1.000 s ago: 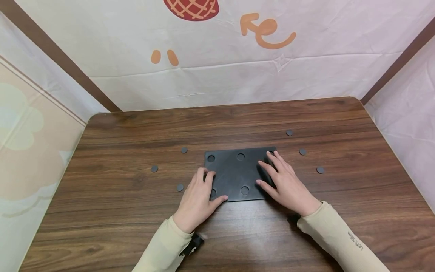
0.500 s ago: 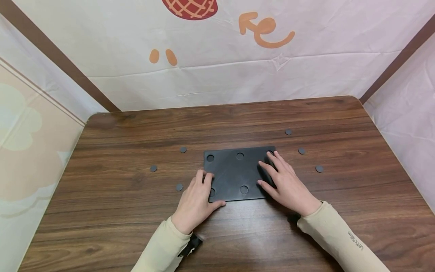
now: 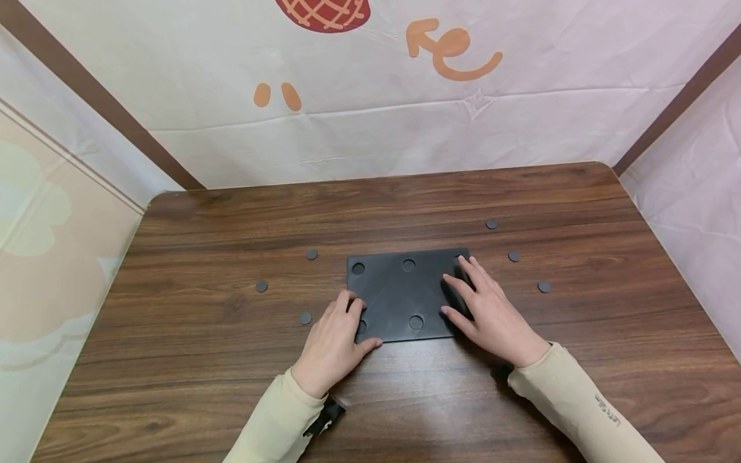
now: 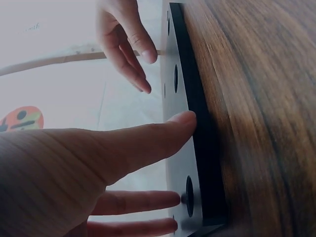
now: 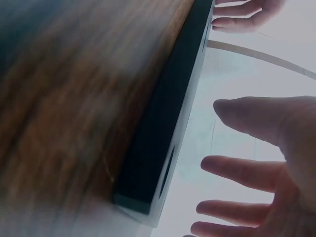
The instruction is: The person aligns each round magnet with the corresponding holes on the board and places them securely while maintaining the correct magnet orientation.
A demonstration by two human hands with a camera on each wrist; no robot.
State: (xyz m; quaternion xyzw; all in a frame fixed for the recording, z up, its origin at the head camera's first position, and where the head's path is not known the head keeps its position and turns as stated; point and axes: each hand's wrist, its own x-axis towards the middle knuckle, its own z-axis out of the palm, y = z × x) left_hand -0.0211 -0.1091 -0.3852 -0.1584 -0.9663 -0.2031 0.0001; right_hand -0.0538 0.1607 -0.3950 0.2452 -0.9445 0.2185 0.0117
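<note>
A black rectangular board (image 3: 393,296) with round recesses lies flat on the table. My left hand (image 3: 330,344) rests on its front left corner. In the left wrist view, that thumb touches the front edge and two straight fingers reach the top face beside a recess. Over the board's right end hovers my right hand (image 3: 489,315), fingers spread and holding nothing; the right wrist view shows the fingers (image 5: 242,173) apart from the board. It partly hides the recesses on that side. Small grey discs lie left of the board, among them one disc (image 3: 305,317) near my left hand.
More grey discs lie to the right, including a disc (image 3: 544,287) beyond my right hand and another disc (image 3: 491,224) farther back. The brown wooden table (image 3: 191,360) has rounded back corners. A pale printed cloth (image 3: 370,135) hangs behind it.
My left hand has drawn back slightly toward the board's front left corner. My right hand has shifted a little to the right. The board and discs stay put.
</note>
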